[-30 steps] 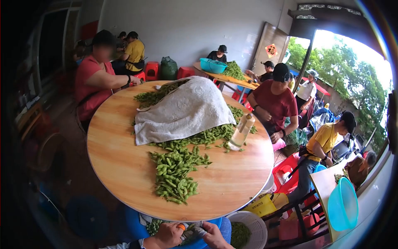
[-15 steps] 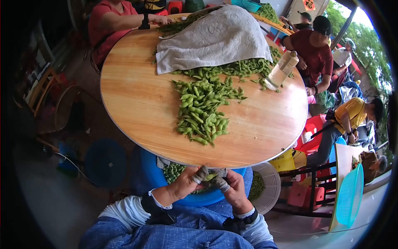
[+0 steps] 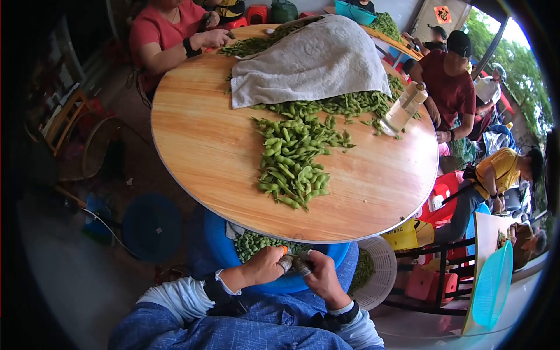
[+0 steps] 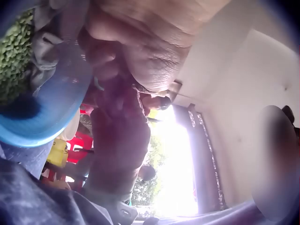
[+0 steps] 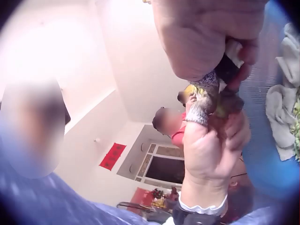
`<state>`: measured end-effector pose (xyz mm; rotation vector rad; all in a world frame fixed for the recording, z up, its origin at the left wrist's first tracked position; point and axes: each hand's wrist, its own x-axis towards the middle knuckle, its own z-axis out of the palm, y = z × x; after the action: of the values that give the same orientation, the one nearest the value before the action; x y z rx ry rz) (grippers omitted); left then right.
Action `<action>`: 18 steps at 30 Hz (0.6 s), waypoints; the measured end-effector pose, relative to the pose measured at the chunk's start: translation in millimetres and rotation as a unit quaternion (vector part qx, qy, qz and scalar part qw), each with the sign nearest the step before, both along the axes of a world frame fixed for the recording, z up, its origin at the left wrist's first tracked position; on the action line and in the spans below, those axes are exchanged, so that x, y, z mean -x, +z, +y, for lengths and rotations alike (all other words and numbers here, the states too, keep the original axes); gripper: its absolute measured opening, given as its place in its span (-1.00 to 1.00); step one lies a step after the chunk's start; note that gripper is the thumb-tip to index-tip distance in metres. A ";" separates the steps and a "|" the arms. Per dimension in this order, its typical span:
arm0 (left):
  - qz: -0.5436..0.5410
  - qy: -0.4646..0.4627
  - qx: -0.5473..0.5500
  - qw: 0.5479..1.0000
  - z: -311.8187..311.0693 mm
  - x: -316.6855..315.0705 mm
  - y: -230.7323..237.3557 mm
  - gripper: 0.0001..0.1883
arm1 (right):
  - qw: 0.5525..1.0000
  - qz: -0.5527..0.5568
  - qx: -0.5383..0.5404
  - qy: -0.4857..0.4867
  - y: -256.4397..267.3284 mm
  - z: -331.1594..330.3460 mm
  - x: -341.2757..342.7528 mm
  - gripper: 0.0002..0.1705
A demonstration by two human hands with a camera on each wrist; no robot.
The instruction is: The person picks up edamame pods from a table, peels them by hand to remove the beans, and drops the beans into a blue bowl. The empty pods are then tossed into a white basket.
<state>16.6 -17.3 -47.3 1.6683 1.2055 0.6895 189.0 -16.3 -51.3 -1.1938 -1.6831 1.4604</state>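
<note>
- Pods (image 3: pixel 291 166) lie heaped on the table (image 3: pixel 204 134) ahead of the fingers, likely for reach.
- Left hand (image 3: pixel 262 266) and right hand (image 3: pixel 324 279) meet, fingers curled; what they grasp cannot be told.
- Blue tub (image 3: pixel 217 240) beneath them, with beans (image 3: pixel 254 243), probably catches drops.
- Table's edge hems forward moves; room opens lapward.

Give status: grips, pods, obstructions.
Left grip and right grip close together over blue basin, hold unclear. Green pods piled on table. Table edge hides basin's far rim.

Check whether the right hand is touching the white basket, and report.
Apart. The head view shows it plainly: blue trouser cloth appears in the gap between the right hand and the white basket.
</note>
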 end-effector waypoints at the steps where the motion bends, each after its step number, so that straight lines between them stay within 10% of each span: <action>1: 0.004 0.008 0.023 1.000 0.5 -0.5 -5.7 -0.88 | 1.000 -0.025 -0.015 -0.004 -4.6 -0.5 0.3 -0.84; 10: -0.017 0.043 0.198 0.979 -0.7 -1.7 -58.8 -0.80 | 0.992 -0.104 -0.067 -0.020 -35.3 0.3 6.4 -0.90; 13: 0.128 -0.067 0.170 0.975 6.0 6.1 -50.5 -0.73 | 0.993 0.004 0.013 -0.119 -50.3 -3.8 -18.0 -0.86; 18: 0.277 -0.121 -0.112 0.947 -6.2 14.9 -16.6 -0.66 | 0.928 -0.244 -0.018 -0.280 -41.7 -13.7 -136.3 -0.70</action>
<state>1.7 -23.6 -63.9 2.2530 1.2980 0.2063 325.3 -30.1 -92.9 -1.9357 -1.4606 0.8147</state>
